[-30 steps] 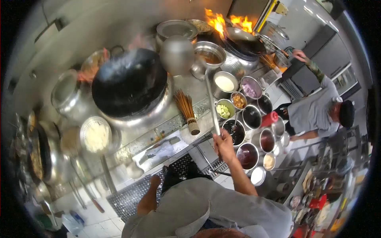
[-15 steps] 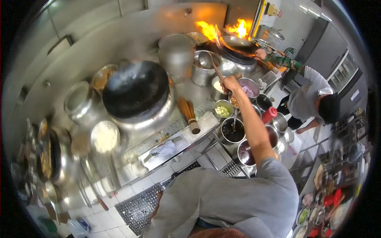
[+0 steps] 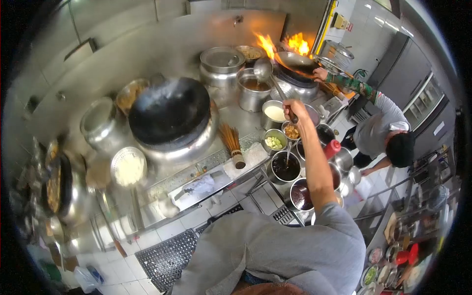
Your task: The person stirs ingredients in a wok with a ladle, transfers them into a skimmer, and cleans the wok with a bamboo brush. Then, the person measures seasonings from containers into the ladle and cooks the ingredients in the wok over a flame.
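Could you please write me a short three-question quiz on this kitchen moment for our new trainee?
1. True or false: the right hand holds a long ladle whose bowl is above the steel pot of brown liquid.
2. Which is burning at the back? A. the big black wok B. the co-worker's wok C. the bamboo brush
3. Fill in: the small tub nearest the right hand holds something ____ in colour.

Key: 1 true. 2 B. 3 white.
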Tool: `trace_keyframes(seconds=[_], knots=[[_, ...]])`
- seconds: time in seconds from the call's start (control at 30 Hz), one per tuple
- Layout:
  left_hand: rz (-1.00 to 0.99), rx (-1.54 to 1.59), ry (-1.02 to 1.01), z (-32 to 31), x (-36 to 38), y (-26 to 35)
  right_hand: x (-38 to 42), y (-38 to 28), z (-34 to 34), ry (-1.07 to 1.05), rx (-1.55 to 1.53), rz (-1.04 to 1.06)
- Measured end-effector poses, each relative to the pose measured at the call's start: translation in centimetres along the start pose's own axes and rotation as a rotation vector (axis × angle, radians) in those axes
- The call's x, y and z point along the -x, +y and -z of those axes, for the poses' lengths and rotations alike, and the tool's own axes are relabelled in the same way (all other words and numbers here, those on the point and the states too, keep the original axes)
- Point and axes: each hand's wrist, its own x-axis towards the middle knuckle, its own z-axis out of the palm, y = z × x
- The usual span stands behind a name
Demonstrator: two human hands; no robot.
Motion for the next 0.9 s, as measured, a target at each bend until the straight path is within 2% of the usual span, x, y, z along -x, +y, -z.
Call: trace_keyframes(seconds=[0.07,0.13,0.2,0.27,0.33,0.37,0.4,0.5,0.6,0.67,0.73,0.8,0.87,0.9], knots=[[0.005,0.013,-0.006,-0.4,0.1,-0.2,0.6,-0.3,0.4,-0.024,-0.02,-0.017],[0.004,0.024,-0.005,-1.0,0.0,-0.1,1.5,-1.3,0.5,-0.098,-0.292,-0.136],[-0.023,0.018,0.005,-1.2,-0.6,0.0,1.7,-1.8,1.1,-0.244,-0.424,-0.233],[-0.072,0.004,0.019,-1.8,-2.1,0.3,3.3,-1.8,0.8,-0.397,-0.429,-0.196],[-0.167,-0.048,-0.007,-0.3,-3.3,2.1,4.4,-1.4,0.8,-0.464,-0.305,-0.245],[-0.128,-0.006,0.064,-2.5,-4.1,0.7,5.3,-1.1,-0.2,-0.412,-0.312,-0.251],[-0.092,0.046,0.104,-1.3,-2.8,1.8,6.1,-0.9,-1.5,-0.359,-0.31,-0.257],[-0.028,0.158,0.159,1.9,0.0,4.3,6.5,0.6,-5.1,-0.5,-0.29,-0.302],[-0.013,0.193,0.19,3.8,1.5,5.4,3.1,4.0,-9.9,-0.587,-0.121,-0.266],[0.002,0.208,0.212,4.4,2.4,5.6,3.1,6.6,-15.4,-0.431,0.22,-0.069],[0.02,0.217,0.234,4.4,3.4,5.6,4.7,8.2,-17.9,-0.413,0.661,0.131],[0.05,0.245,0.246,1.9,2.8,4.3,7.3,8.7,-18.6,-0.396,0.718,0.108],[0.255,0.482,0.192,-4.0,0.8,2.0,7.9,8.8,-18.2,-0.521,0.624,-0.069],[0.379,0.735,0.367,-4.5,2.2,2.6,6.5,8.4,-18.8,-0.53,0.629,-0.071]])
